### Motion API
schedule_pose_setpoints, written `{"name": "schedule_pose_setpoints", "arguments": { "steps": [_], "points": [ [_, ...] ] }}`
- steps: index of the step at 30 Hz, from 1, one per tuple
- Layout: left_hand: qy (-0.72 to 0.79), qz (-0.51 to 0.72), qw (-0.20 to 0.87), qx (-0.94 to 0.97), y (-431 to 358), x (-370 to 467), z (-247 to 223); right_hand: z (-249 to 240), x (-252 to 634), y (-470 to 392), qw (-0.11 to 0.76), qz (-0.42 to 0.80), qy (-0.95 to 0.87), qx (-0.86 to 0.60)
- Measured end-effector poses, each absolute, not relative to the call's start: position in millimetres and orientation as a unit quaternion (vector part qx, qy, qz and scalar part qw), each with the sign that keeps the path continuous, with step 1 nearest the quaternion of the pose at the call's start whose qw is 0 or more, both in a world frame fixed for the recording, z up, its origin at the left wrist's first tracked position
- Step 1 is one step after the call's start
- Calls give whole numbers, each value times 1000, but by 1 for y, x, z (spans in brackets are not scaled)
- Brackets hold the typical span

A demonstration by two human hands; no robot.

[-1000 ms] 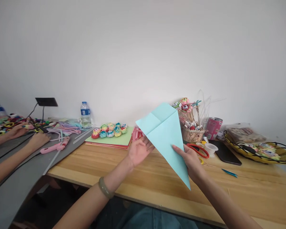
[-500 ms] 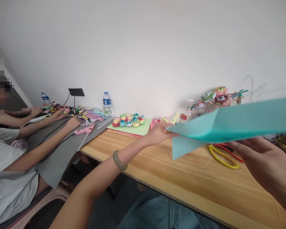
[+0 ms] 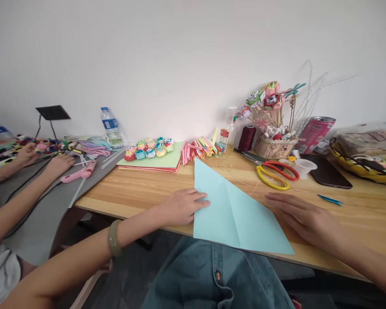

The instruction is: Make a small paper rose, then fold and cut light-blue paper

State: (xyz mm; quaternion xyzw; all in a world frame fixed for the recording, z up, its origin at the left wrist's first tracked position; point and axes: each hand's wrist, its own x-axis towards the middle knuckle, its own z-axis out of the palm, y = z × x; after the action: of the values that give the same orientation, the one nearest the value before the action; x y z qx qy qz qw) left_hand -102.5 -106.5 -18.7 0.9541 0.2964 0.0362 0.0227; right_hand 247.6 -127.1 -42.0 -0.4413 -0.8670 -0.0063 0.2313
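A light blue sheet of paper (image 3: 218,210), folded into a triangle with a crease down its middle, lies at the table's front edge. My left hand (image 3: 185,206) rests at its left edge, fingertips stretched onto the paper; the thumb is hidden. Beside the slanted right edge, my right hand (image 3: 304,216) lies with fingers extended, palm down, gripping nothing. Beyond the paper are scissors (image 3: 272,169) with one red and one yellow handle.
Coloured paper sheets (image 3: 176,156) bear several small paper flowers, beside folded paper strips (image 3: 196,150). A flower basket (image 3: 273,148), a pink can (image 3: 318,133), a phone (image 3: 330,171) and a blue pointed tool (image 3: 330,200) sit rightward. At left, a co-worker's hands are near a pink glue gun (image 3: 80,171).
The blue paper has come down from the air at right onto the table before me. My right hand has let go of it. The view has swung rightward.
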Motion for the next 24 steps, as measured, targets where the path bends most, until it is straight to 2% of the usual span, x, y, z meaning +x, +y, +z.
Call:
{"name": "schedule_pose_setpoints", "arguments": {
  "steps": [3, 8, 17, 24],
  "points": [
    [264, 35, 93, 959, -102, -105, 3, -36, 234, -129, 244, 13, -853, -461],
    [328, 178, 197, 907, -70, -94, 14, -24, 190, -116, 177, 64, -884, -428],
    [360, 113, 157, 913, -25, -42, -49, -52, 156, -69, 114, 91, -912, -384],
    [419, 63, 136, 896, -29, -59, -45, -62, 175, -69, 95, 50, -935, -338]
  ]
}}
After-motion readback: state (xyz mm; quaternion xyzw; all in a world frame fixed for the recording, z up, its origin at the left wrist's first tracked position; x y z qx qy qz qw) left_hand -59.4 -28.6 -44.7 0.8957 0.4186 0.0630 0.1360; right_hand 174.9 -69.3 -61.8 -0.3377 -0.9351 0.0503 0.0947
